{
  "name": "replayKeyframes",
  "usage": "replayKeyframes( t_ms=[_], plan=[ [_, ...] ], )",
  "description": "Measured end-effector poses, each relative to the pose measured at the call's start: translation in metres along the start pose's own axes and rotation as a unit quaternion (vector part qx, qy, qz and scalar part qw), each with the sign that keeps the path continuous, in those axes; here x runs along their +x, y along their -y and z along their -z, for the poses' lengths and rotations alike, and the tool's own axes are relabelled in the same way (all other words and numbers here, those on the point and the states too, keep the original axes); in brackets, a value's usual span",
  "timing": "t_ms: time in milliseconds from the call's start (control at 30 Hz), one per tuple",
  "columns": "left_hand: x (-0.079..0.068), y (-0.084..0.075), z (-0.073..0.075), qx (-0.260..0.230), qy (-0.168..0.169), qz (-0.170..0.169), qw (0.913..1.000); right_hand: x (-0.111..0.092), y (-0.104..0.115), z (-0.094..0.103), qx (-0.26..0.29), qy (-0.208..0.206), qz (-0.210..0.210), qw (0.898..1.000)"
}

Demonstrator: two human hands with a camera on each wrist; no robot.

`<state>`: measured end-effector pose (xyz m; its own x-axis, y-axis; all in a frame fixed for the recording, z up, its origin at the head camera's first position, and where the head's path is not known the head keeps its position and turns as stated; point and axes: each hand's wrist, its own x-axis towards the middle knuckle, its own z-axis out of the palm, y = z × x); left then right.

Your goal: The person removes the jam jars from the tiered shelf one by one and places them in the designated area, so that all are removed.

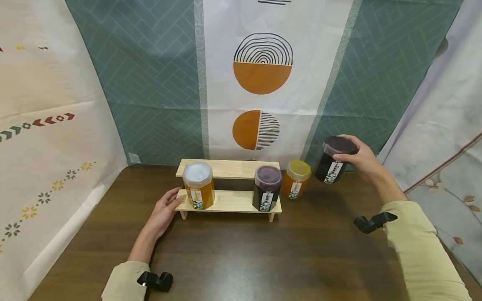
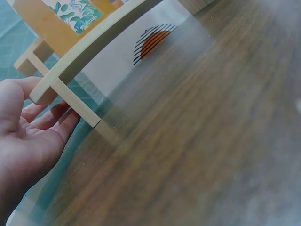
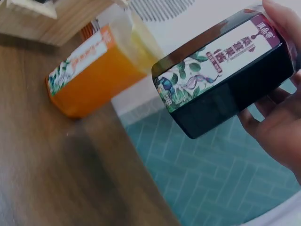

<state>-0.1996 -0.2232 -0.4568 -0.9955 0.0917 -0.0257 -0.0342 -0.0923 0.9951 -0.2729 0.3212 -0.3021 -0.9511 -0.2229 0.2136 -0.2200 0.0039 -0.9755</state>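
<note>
Nearest: black wrist mounts (image 1: pixel 155 281) on pale yellow-green sleeves (image 1: pixel 418 246). Brown wood-grain tabletop (image 1: pixel 244 255) extends between the forearms up to the front legs of a two-tier pale wooden stand (image 1: pixel 231 202), near the middle of the far edge.

Left hand (image 1: pixel 165 212): at the stand's left end, thumb on the lower board, fingers curled beneath; a light grip.

Lower tier: amber faceted plastic jar with white lid (image 1: pixel 198 186) at the left end, dark faceted plastic jar with purple lid (image 1: pixel 268 188) at the right end; both upright, a wide gap between.

Orange faceted plastic jar with yellow lid (image 1: pixel 296 184): upright on the tabletop just beside the stand's right end, between it and the held jar.

Right hand (image 1: pixel 359 159): fingers spread to jar width, gripping a second dark jar (image 1: pixel 330 163) near its lid; tilted, raised near the far right corner.

Far edge: teal-and-white printed cloth (image 1: pixel 158 83) hangs behind; pale cloths flank both sides.
</note>
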Motion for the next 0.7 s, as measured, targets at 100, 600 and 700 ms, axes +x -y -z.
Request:
replayKeyframes(
  t_ms=[100, 600, 700],
  plan=[
    [0.0, 0.0, -0.001, -0.001, -0.002, 0.002, 1.0, -0.004, -0.006, 0.008, -0.064, -0.006, -0.015, 0.998],
    [0.0, 0.001, -0.002, -0.008, 0.0, 0.005, 1.0, -0.022, -0.072, 0.031, -0.152, 0.028, -0.065, 0.986],
    [0.0, 0.0, 0.0, -0.008, -0.004, 0.005, 0.9999, -0.022, -0.081, 0.031, -0.153, 0.037, -0.078, 0.984]
  ],
)
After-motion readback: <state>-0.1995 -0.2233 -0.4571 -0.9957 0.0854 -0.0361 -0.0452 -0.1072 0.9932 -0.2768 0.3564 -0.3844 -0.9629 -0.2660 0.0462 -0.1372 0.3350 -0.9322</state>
